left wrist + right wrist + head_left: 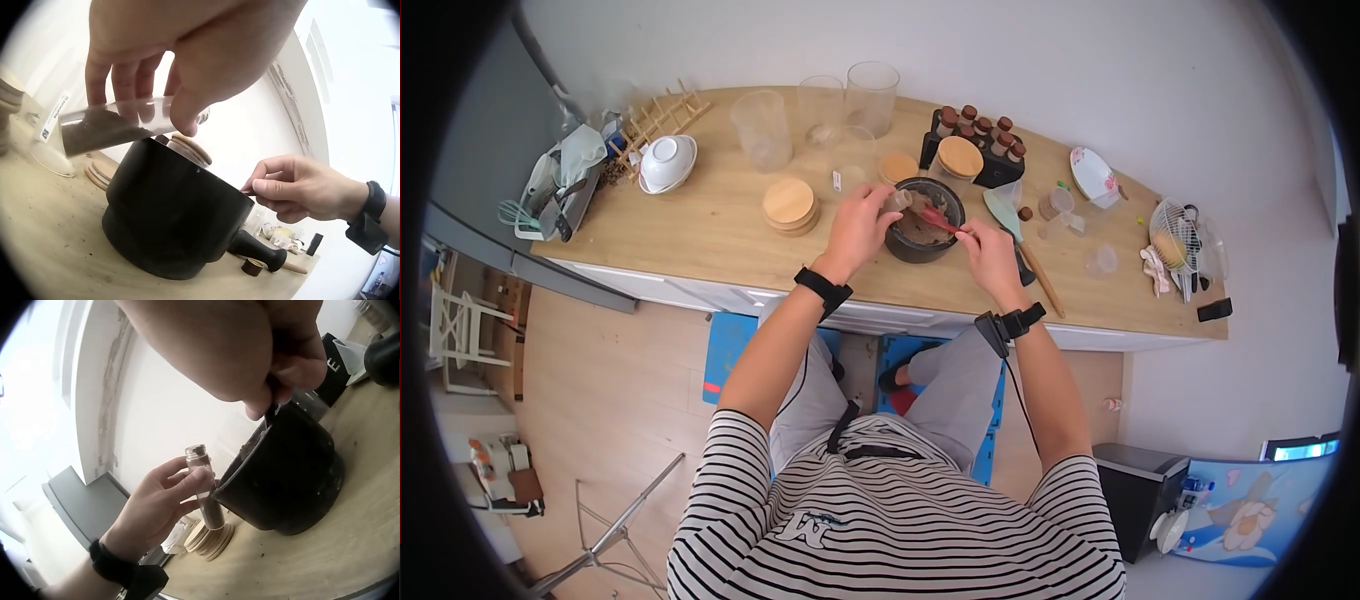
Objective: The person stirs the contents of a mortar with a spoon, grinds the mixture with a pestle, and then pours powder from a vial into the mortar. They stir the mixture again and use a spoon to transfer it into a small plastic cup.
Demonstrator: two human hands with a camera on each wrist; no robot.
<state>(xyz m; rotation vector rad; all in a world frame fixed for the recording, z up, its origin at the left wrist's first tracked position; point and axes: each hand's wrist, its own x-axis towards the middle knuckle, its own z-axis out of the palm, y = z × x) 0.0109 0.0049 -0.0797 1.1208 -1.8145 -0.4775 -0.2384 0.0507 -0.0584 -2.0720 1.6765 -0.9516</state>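
Observation:
My left hand [858, 235] holds a small uncapped glass spice jar [94, 131] at the left side of a black pot [915, 252]. Brown powder [87, 134] lies toward the jar's bottom end; the jar is tilted, its mouth near the pot's rim in the left wrist view. On the pot's other side, my right hand [990, 260] pinches the handle of a red utensil [935, 218], whose head reaches into the pot. Brown matter [915, 230] covers the inside of the pot. From the right wrist view, the utensil's head is mostly hidden behind the pot wall.
Behind the pot stand a black rack of brown-capped jars [980, 135] and a wooden-lidded jar [958, 158]. Tall clear containers [762, 130] and a round wooden lid [790, 202] are to the left. A green spatula [1005, 212] and a wooden handle [1042, 280] lie to the right.

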